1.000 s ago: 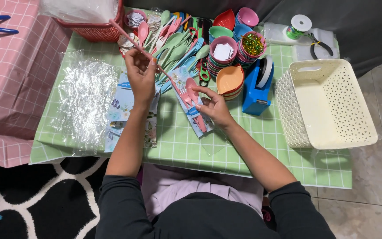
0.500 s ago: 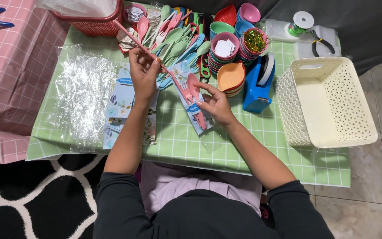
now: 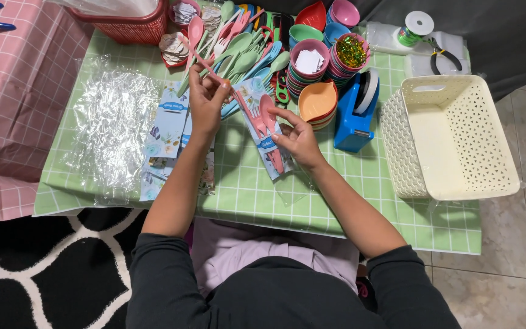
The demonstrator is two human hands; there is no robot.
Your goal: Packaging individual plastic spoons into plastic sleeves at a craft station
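Note:
My left hand (image 3: 205, 97) pinches the handle of a long pink utensil (image 3: 226, 88) that slants down to the right. Its far end lies on a floral printed card in a clear sleeve (image 3: 269, 143), beside a pink spoon and fork (image 3: 267, 122). My right hand (image 3: 296, 137) grips that sleeve and the pink cutlery on it, just above the green checked tablecloth (image 3: 245, 189). Behind my hands lies a heap of pastel spoons and forks (image 3: 245, 52).
Stacks of coloured bowls (image 3: 315, 73), a blue tape dispenser (image 3: 355, 113) and a cream lattice basket (image 3: 452, 137) sit to the right. Clear plastic sleeves (image 3: 114, 128) and more floral cards (image 3: 165, 131) lie on the left. A red basket (image 3: 132, 24), pliers (image 3: 442, 55) and a ribbon spool (image 3: 415, 27) are at the back.
Both hands have stayed over the card; the long pink utensil has slid further down toward the sleeve under my right hand. The view has shifted slightly.

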